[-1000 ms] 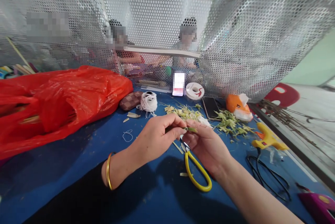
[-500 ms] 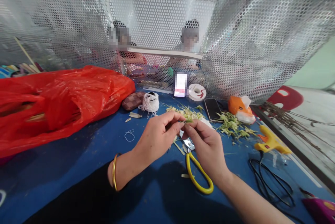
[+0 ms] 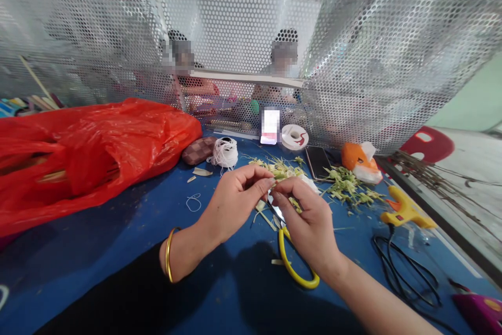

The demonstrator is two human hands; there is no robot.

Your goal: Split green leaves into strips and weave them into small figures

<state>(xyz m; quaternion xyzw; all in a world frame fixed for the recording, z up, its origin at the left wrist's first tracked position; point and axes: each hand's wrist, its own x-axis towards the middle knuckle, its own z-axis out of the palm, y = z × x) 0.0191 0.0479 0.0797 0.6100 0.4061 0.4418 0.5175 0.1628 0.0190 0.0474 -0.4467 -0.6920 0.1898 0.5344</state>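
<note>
My left hand (image 3: 235,201) is closed in a pinch, thumb against forefinger, with its fingertips close to those of my right hand (image 3: 309,215). My right hand is pinched as well. Between them a small greenish piece may be held, but the fingers hide most of it. Beneath my hands lie scissors with a yellow handle (image 3: 298,272), the blades partly covered by my right hand. Just beyond my fingertips, a pile of pale green plant strips (image 3: 283,166) is spread on the blue table (image 3: 129,262).
At left lies a red plastic bag (image 3: 157,131). Farther back are white string (image 3: 225,153), a checked pouch (image 3: 198,150), a lit phone (image 3: 270,126), a white spool (image 3: 295,137) and a dark phone (image 3: 318,161). At right sits a yellow glue gun (image 3: 408,212) with a cord.
My fingertips have shifted slightly, and the green piece that showed between them is now mostly out of sight. The things on the table stay where they were.
</note>
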